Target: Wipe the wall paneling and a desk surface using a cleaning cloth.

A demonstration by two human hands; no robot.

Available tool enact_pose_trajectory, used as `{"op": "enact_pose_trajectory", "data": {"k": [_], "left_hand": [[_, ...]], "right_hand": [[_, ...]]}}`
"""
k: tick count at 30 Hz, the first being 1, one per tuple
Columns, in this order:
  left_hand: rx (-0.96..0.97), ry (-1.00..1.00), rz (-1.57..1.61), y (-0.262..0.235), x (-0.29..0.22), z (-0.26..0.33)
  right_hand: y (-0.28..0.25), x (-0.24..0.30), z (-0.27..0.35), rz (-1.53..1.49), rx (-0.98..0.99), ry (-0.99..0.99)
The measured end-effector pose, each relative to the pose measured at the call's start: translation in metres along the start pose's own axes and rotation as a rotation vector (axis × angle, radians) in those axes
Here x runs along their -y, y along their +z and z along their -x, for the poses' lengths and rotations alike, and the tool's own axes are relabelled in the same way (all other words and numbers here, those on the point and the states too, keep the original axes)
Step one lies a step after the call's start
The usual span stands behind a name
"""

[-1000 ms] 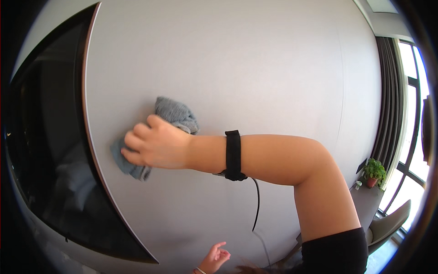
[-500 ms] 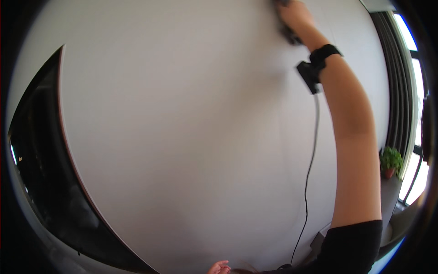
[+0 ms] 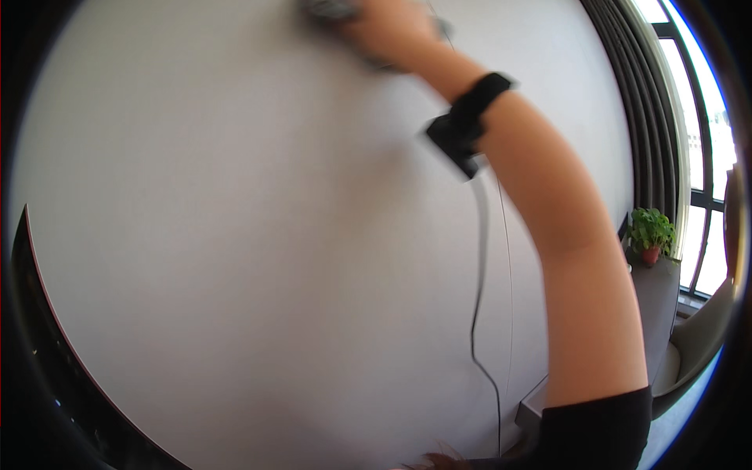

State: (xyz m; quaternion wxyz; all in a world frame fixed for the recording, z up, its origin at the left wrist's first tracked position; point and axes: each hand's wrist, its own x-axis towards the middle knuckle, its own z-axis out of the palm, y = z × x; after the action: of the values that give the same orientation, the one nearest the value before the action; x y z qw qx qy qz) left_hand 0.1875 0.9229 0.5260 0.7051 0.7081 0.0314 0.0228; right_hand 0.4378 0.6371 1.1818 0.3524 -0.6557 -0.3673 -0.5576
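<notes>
My right hand (image 3: 388,30) is raised to the top of the picture, against or close to a pale grey wall (image 3: 235,235). Its fingers close round a dark grey object (image 3: 330,11), which motion blur and the picture's upper edge keep from showing its kind. More of something dark shows beneath the palm and beyond the wrist. On that wrist sits a black strap with a small black box (image 3: 458,137). From the box a thin dark cable (image 3: 480,266) hangs down. My left hand is out of sight.
At the lower left, a large black screen (image 3: 59,368) with a thin edge stands out along the wall. To the right are a dark curtain (image 3: 642,117), a window, a potted green plant (image 3: 652,231) on a grey cabinet (image 3: 654,294), and a grey chair (image 3: 701,345).
My right hand has swept left along the wall with the dark object, the cable trailing. The view has shifted, so less of the screen shows. My left hand has left the lower edge.
</notes>
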Motion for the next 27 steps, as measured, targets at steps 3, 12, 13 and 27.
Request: {"op": "enact_pose_trajectory", "data": {"k": [3,12,13,27], "left_hand": [[0.01,-0.034,0.019,0.021,0.005,-0.003],[0.083,-0.254,0.167,0.14,0.051,0.027],[0.059,-0.254,0.119,0.158,0.033,0.025],[-0.038,-0.221,0.134,0.236,-0.014,0.01]], "right_hand": [[-0.05,-0.076,0.027,0.135,-0.15,0.397],[0.027,-0.068,0.292,0.024,-0.229,-0.661],[0.023,-0.077,0.326,-0.063,-0.151,-0.818],[-0.001,-0.086,0.164,-0.018,-0.172,-0.138]]}}
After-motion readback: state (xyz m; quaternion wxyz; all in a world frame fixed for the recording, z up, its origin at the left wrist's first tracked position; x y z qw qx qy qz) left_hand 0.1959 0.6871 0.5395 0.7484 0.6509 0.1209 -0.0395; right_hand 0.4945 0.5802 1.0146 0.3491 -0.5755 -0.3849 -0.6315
